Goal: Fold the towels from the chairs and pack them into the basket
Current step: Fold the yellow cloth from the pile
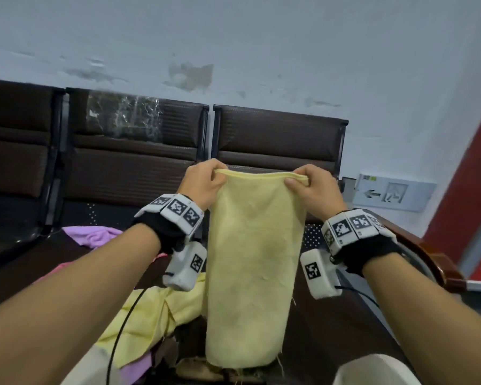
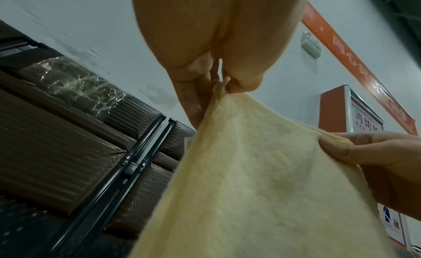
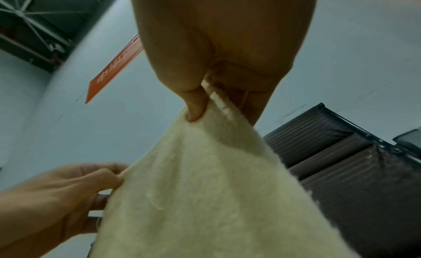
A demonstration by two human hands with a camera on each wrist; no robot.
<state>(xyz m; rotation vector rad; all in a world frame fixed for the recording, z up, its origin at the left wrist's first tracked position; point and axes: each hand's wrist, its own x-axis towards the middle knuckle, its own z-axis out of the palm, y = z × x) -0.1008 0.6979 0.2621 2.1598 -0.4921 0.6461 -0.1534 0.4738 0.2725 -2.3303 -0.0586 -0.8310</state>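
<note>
- Yellow terry cloth, one item: yellow towel (image 1: 254, 254), hanging lengthwise in the air in front of me, above the chair seats. Its top edge shows doubled layers, so I judge it already folded once.
- Left hand (image 1: 203, 182): grip clenched on the towel's top left corner, pinched between thumb and curled fingers; the left wrist view confirms cloth bunched in the pinch.
- Right hand (image 1: 314, 190): grip grasping the top right corner, thumb (image 3: 193, 110) pressed on the near face, fingers behind. The top edge runs nearly taut between the two hands.
- Lower hem: frayed, loose threads showing, hanging just above the clutter below.
- Second yellow cloth (image 1: 147, 315): crumpled on the seat, lower left of the held towel, unfolded.
- Purple towel (image 1: 95, 234): lying loose on the seat under my left forearm, unfolded; a pink edge beside it, too little showing to tell what it is.
- Brown chairs (image 1: 278, 134): a row with padded backs against a pale wall; one back partly wrapped in clear film.
- Basket: I cannot find it with certainty in any view, so I cannot say whether anything is packed.
- Progress, as I judge it: early to middle. One towel mid-fold; at least two cloths waiting; further folds and all visible packing remain.
</note>
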